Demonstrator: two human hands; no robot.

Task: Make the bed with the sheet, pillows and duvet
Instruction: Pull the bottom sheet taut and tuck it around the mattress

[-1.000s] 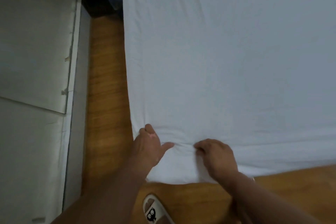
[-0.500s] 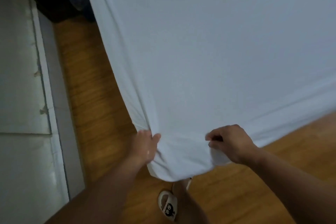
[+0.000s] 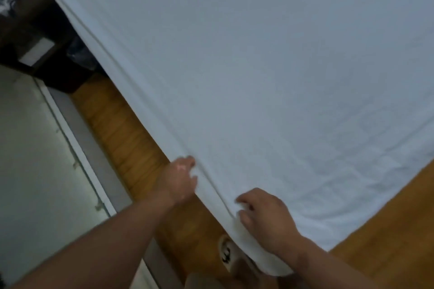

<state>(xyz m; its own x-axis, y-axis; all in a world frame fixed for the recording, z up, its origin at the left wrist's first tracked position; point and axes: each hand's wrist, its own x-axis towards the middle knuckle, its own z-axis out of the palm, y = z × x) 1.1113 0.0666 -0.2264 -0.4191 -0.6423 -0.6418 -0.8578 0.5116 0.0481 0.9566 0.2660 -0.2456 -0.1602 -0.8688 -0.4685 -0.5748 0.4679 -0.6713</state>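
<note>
Sheet (image 3: 258, 77) lies spread over bed, near corner drawn down & flatter vs. a moment ago; left hand (image 3: 180, 178) grips side edge, right hand (image 3: 265, 216) bunches corner cloth. Tucking looks next.

Wooden floor (image 3: 131, 129) runs left and near; a white slipper (image 3: 226, 251) lies near, dark furniture (image 3: 54, 73) far left.
</note>
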